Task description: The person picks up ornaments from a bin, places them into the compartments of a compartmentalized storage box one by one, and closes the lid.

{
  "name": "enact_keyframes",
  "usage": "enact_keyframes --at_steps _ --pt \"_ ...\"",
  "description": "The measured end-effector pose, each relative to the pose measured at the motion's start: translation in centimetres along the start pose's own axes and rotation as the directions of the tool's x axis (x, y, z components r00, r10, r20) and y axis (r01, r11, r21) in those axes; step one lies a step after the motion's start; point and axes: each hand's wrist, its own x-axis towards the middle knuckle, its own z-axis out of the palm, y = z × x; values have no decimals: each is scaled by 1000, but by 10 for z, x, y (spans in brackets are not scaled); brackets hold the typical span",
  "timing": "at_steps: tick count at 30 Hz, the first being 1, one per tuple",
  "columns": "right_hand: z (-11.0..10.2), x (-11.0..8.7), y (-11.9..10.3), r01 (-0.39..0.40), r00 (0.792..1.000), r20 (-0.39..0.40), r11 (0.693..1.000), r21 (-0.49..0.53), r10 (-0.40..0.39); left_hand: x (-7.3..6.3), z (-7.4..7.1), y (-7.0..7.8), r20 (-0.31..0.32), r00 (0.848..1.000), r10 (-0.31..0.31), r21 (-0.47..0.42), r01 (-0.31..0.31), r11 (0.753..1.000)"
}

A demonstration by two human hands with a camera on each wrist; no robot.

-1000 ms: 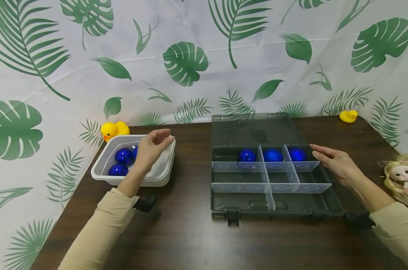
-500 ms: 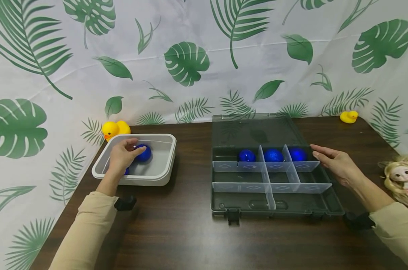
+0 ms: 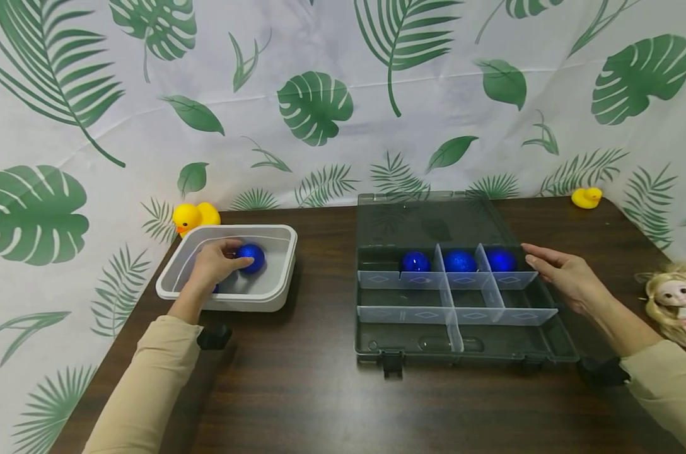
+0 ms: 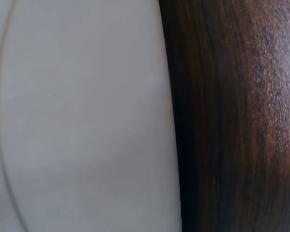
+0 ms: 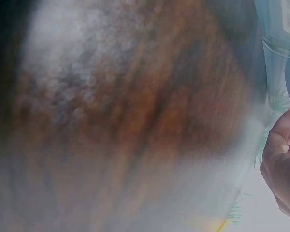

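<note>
In the head view, my left hand (image 3: 214, 261) reaches into a white plastic tub (image 3: 275, 305) and pinches a glittery blue bauble (image 3: 251, 259) between thumb and fingers. A second blue bauble (image 3: 215, 289) is mostly hidden behind that hand. My right hand (image 3: 570, 277) grips the right edge of a dark transparent compartment box (image 3: 402, 343), thumb and fingertips at its back corner. Three blue baubles lie in the box's back row: a left one (image 3: 415, 261), a middle one (image 3: 459, 260) and a right one (image 3: 500, 259). The left wrist view shows only the tub's wall (image 4: 87, 116) beside the table.
The box's lid (image 3: 422, 221) is folded back, and clear dividers (image 3: 411, 314) split its inside. A large yellow duck (image 3: 198, 216) stands behind the tub, a small one (image 3: 587, 197) at the back right. A blond doll (image 3: 680, 296) lies at the right edge.
My left hand has gone from above the tub's right side down to the left inside it, taken the bauble between its fingers and shifted slightly right. My right hand stays at the box.
</note>
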Motion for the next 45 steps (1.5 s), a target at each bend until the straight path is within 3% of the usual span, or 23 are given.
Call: enact_keyframes --at_steps 8,21,27,32,35,38,42,45 --pt "0 0 1 -5 1000 -1 1000 14 5 2 2 2 57 997 -43 6 43 999" --pt "1 -1 1 -2 1000 6 1000 26 2 -2 -2 4 13 999 31 37 -31 999" --pt "1 0 1 0 1000 8 1000 31 0 -9 -14 19 17 997 81 -50 -80 996" --pt "-3 -1 2 6 1000 5 1000 -12 -6 -18 -15 45 8 986 164 -132 -162 978" --pt "-4 -1 2 9 1000 -1 1000 -16 -9 -24 -7 67 34 974 224 -208 -212 955" --pt "-3 -1 1 10 1000 0 1000 12 -10 -27 8 90 88 951 295 -294 -258 920" --pt "-2 -1 0 15 1000 7 999 38 -15 -29 37 121 168 912 374 -403 -282 870" --pt "-1 -2 -1 12 1000 12 999 50 -13 -30 64 141 216 871 441 -451 -311 836"
